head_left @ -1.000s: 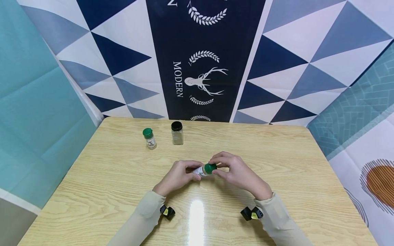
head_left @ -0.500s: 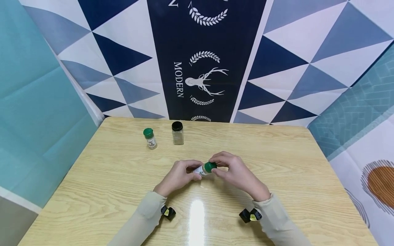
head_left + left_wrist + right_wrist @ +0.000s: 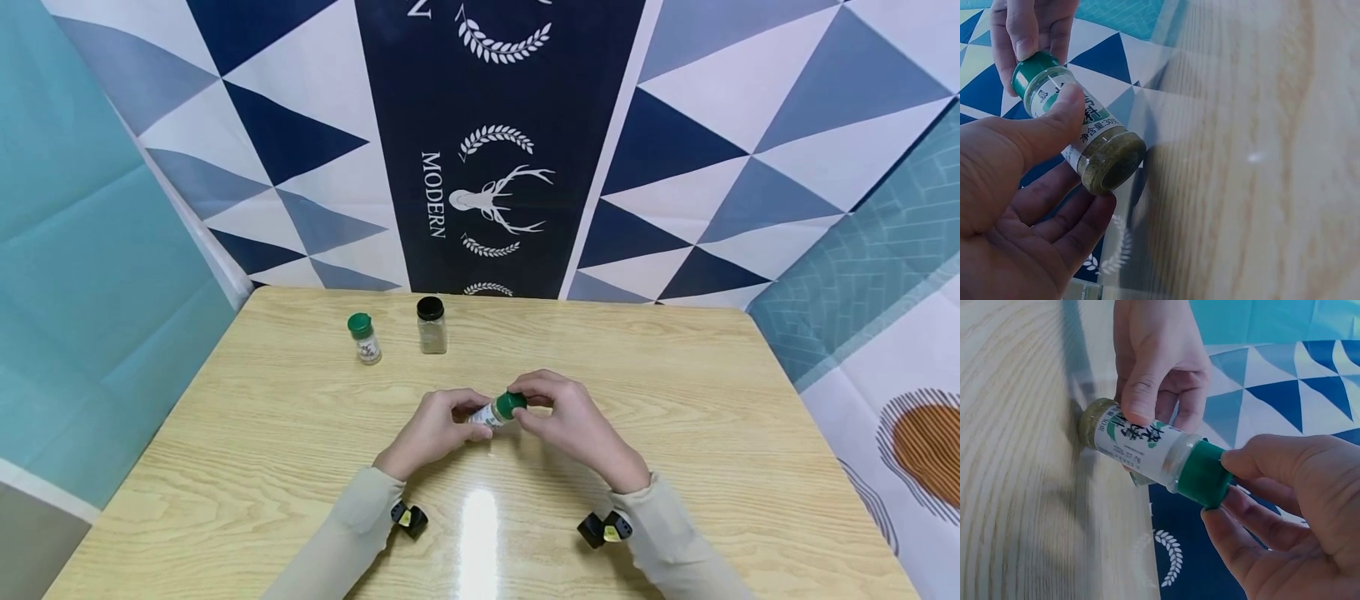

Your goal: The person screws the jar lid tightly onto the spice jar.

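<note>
A small clear spice jar point(image 3: 486, 416) with a white label, a green cap and greenish-brown powder in its bottom end is tilted above the table. My left hand point(image 3: 432, 432) holds its body, the thumb lying across the label in the left wrist view. With thumb and fingertips my right hand point(image 3: 572, 419) pinches the green cap point(image 3: 1205, 474), which sits on the jar's neck. The powder point(image 3: 1116, 164) shows through the jar's base, which points away from my right hand.
Farther back on the wooden table point(image 3: 637, 358) stand a green-capped spice jar point(image 3: 366, 340) and a black-lidded square jar point(image 3: 432, 327). A patterned cloth point(image 3: 300, 167) hangs behind the table's far edge.
My right hand and wrist have shifted slightly left and turned a little at the cap. The left hand stays round the jar; the two standing jars have not moved.
</note>
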`<state>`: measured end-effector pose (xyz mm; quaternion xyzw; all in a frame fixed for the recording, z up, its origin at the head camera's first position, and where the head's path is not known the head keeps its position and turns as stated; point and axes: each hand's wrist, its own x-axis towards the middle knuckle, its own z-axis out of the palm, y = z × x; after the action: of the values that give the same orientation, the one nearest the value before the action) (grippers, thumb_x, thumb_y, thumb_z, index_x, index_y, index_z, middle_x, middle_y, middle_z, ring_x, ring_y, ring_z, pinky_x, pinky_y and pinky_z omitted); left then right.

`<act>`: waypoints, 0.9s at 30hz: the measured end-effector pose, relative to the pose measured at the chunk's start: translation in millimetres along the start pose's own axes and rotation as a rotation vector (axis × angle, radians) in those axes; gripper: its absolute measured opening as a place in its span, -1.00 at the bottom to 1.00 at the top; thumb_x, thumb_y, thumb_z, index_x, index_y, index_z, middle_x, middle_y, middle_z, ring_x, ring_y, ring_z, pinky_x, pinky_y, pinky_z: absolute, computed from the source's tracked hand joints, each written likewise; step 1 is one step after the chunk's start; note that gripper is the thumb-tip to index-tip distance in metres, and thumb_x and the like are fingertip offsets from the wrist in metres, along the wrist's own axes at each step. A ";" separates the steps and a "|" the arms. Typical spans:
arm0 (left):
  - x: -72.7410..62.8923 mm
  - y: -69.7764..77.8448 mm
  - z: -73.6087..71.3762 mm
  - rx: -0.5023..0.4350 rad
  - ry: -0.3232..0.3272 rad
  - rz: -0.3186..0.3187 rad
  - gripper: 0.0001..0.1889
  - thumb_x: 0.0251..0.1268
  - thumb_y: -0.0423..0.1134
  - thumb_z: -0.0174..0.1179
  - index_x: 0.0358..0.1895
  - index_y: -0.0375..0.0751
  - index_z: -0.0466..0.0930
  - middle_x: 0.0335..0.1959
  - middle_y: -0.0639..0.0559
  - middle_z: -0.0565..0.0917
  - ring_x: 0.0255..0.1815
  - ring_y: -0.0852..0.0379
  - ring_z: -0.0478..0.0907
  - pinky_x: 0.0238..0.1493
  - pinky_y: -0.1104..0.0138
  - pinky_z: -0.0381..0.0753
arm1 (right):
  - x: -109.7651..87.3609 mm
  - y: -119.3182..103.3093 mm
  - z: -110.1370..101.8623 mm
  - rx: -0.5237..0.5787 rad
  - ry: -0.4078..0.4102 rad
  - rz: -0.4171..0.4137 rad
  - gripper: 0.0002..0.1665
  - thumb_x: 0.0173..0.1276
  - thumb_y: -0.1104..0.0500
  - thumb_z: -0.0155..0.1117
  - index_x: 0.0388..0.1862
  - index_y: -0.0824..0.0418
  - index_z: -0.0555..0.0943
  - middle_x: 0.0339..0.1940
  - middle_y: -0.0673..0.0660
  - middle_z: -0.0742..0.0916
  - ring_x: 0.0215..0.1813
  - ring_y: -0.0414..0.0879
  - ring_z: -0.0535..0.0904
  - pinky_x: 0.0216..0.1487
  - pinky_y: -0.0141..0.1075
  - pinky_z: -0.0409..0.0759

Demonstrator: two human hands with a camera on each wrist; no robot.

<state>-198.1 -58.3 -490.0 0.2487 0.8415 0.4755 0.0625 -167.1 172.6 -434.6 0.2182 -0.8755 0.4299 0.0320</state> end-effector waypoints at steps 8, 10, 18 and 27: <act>-0.8 -0.5 -2.6 -0.010 0.001 0.004 -0.63 0.19 -0.21 0.52 0.08 -0.01 0.76 -0.08 0.16 0.80 -0.13 0.26 0.66 -0.05 0.32 0.66 | 1.1 0.1 1.7 -0.005 0.009 -0.035 -0.70 0.30 0.37 0.46 0.02 0.29 0.74 0.05 0.17 0.75 0.00 0.01 0.76 0.10 -0.15 0.74; -1.3 -0.4 -3.5 -0.020 -0.006 0.002 -0.64 0.20 -0.21 0.51 0.08 0.01 0.75 -0.08 0.17 0.79 -0.13 0.26 0.65 -0.05 0.32 0.66 | 1.1 0.4 1.2 -0.006 0.007 -0.048 -0.70 0.30 0.37 0.46 0.02 0.29 0.74 0.05 0.17 0.76 0.00 0.01 0.76 0.09 -0.15 0.75; -0.6 0.7 -4.9 -0.029 -0.027 -0.004 -0.63 0.23 -0.21 0.49 0.12 0.00 0.74 -0.07 0.15 0.78 -0.11 0.24 0.65 -0.05 0.34 0.65 | 0.1 0.0 -3.1 -0.008 -0.007 -0.038 -0.71 0.31 0.35 0.47 0.02 0.26 0.74 0.04 0.14 0.76 0.01 -0.02 0.75 0.07 -0.24 0.75; -0.6 -1.9 -4.3 -0.007 0.007 0.008 -0.62 0.20 -0.20 0.51 0.11 -0.03 0.75 -0.06 0.13 0.72 -0.07 0.21 0.63 0.00 0.29 0.69 | 0.8 1.4 -3.4 -0.002 -0.010 -0.039 -0.71 0.32 0.35 0.46 0.02 0.24 0.74 0.04 0.13 0.75 0.02 -0.03 0.74 0.04 -0.30 0.74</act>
<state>-199.7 -62.7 -489.3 0.2501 0.8391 0.4795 0.0584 -168.8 175.7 -433.3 0.2374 -0.8717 0.4272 0.0360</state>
